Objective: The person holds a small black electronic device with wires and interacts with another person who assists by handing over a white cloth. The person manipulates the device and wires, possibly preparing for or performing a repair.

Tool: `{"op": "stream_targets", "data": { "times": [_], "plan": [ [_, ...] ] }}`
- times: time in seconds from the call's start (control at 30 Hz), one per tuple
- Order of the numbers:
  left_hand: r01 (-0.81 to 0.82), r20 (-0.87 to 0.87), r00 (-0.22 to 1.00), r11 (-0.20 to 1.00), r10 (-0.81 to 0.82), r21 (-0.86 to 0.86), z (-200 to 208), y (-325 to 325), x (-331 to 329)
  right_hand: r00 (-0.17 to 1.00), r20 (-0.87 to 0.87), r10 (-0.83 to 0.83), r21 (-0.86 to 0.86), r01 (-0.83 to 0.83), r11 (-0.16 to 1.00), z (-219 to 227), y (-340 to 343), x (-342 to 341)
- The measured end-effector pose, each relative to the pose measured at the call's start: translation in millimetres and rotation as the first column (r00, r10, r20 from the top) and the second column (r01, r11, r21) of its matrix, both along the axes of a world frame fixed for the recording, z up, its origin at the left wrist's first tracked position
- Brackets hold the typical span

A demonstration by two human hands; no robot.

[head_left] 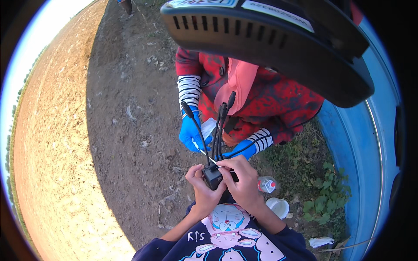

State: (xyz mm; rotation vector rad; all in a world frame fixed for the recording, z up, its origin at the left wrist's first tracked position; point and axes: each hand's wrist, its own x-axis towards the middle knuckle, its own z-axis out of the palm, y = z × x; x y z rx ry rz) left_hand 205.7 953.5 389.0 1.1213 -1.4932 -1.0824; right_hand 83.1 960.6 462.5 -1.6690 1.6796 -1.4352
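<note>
1. Left hand [201,188]: clamped on the left side of a small black box [212,176], held in the air at chest height above the dirt ground [130,130].
2. Right hand [241,180]: closed over the box's right side and top; fingertips at a thin white strip [208,156], possibly a tie.
3. Black cables [217,130]: rise from the box's upper edge, plugs free.
4. Co-worker's blue-gloved hands [191,132]: just beyond the cables.
5. Open ground: left of the hands; blue tub wall [357,143] closes the right.
</note>
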Motion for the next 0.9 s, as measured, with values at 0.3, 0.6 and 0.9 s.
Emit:
{"op": "stream_targets", "data": {
  "times": [0.3,0.6,0.9],
  "plan": [
    [0.044,-0.079,0.996,0.989,-0.033,0.141,14,-1,5,0.93,0.36,0.073,0.208,-0.156,0.966,13,14,7],
    [0.037,0.041,0.998,0.999,-0.037,-0.019,14,-1,7,0.929,0.369,0.031,0.476,-0.217,0.852,25,26,-11],
    [0.067,0.089,0.994,0.995,-0.06,-0.078,15,-10,9,0.826,0.547,0.14,0.417,-0.413,0.81,42,-7,-20]
  ]
}}
